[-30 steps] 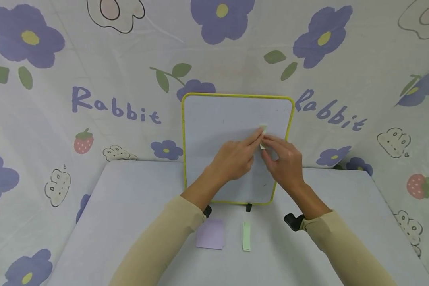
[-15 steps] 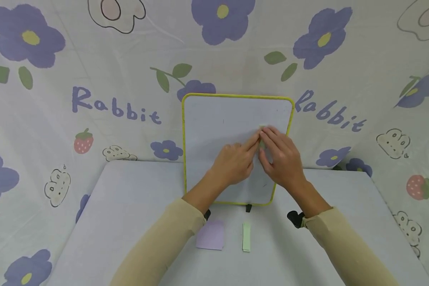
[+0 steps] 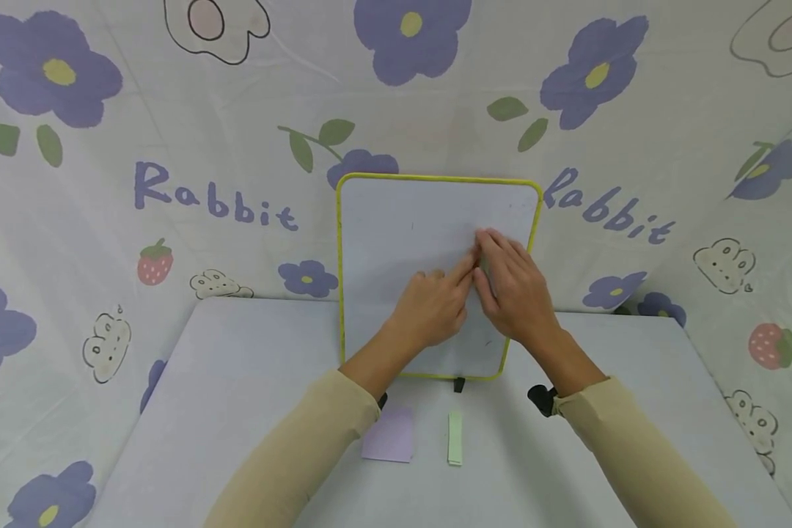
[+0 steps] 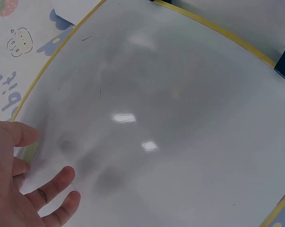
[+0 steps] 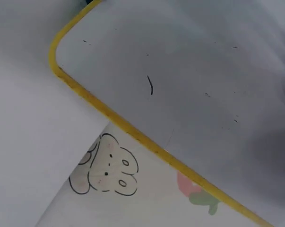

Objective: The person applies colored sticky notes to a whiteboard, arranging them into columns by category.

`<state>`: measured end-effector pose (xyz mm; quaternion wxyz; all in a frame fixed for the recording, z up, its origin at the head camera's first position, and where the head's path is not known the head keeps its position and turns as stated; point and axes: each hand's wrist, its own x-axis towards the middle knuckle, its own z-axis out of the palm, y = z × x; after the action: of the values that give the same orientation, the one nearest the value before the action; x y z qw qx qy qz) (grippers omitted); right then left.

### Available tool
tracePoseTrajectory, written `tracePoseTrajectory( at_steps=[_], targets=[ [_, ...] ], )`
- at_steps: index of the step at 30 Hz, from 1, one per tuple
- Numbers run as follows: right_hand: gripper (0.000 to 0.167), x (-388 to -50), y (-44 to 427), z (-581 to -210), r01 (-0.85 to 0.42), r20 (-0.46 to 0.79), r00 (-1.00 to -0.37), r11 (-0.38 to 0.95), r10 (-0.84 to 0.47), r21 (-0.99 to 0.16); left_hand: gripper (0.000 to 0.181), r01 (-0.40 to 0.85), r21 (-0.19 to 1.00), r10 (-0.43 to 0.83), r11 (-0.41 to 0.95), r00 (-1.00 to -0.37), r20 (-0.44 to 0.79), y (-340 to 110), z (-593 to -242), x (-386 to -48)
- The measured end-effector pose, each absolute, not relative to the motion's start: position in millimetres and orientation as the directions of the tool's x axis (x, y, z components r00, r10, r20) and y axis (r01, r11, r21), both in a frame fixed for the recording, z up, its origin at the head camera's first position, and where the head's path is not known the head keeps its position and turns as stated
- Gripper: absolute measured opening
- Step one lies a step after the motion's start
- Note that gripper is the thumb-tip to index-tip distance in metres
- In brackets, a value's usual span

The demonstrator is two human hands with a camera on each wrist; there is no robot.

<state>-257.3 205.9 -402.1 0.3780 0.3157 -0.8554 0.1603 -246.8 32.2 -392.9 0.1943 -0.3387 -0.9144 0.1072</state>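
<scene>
The left hand (image 3: 432, 304) and right hand (image 3: 520, 293), extended and gripping nothing, press one pale strip (image 4: 30, 152) against one whiteboard (image 3: 379, 242); the right fingertips have risen over its top. Below both lie one purple pad (image 3: 391, 436) and one green pad (image 3: 455, 438).

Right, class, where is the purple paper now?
Head view: the purple paper lies on the table in front of the whiteboard, left of the green strip.

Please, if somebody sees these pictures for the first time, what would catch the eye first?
Probably the yellow-framed whiteboard, in the middle of the head view, where the left hand and the right hand meet at its upper right part. Next, the purple paper and green strip on the table in front. Behind is a cloth with big purple flowers.
</scene>
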Motion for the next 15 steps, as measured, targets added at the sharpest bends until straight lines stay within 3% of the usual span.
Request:
tracePoseTrajectory(
  at_steps=[15],
  targets=[
    [0.053, -251, 207, -415, -0.670, 0.731, -0.549, 0.736, -0.406, -0.094, 0.060, 0.579, -0.351, 0.674, 0.735, -0.681, 0.288, 34, -400, -243]
  ],
)
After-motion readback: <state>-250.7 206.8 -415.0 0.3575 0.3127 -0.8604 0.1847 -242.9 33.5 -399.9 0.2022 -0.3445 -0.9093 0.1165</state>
